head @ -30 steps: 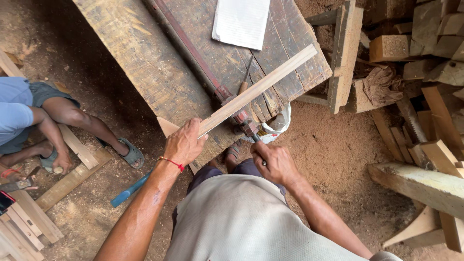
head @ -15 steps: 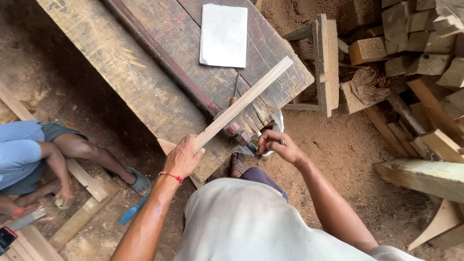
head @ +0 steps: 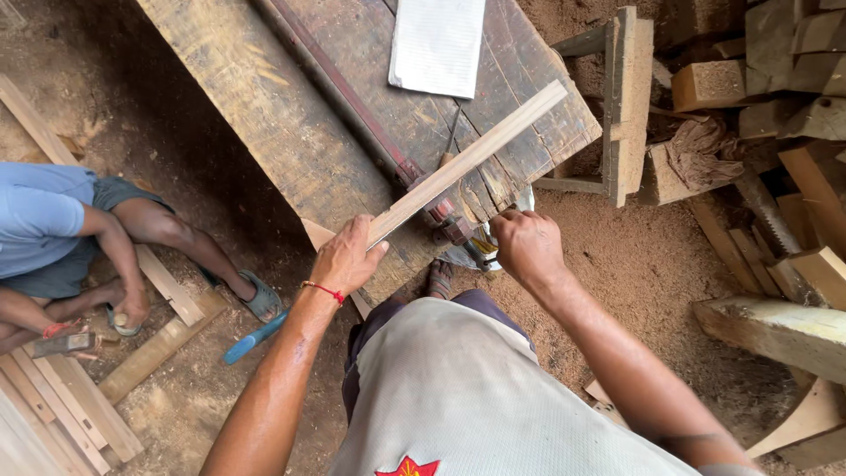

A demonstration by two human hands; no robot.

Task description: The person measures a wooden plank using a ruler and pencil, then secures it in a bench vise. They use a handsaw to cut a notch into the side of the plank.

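Left hand (head: 345,261) grips the wooden strip (head: 465,162), which runs diagonally over the desk's (head: 264,115) near corner and points up-right. Right hand (head: 527,247) is clenched on a tool, now nearer that corner than before.

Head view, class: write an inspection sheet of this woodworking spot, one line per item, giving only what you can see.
Surface: worn plank workbench, cracked at its near end.
Job's things: long wooden strip lying slantwise over the bench; left hand has its grip closed on the near end.
Clutter: pale flat sheet on the bench; offcut blocks piled at right.
Grips: right hand closed at the bench's near edge; what it holds is mostly hidden.
Cables: nothing seen.
Surroundings: sawdust floor; another person sitting at left; blue-handled tool on the ground.
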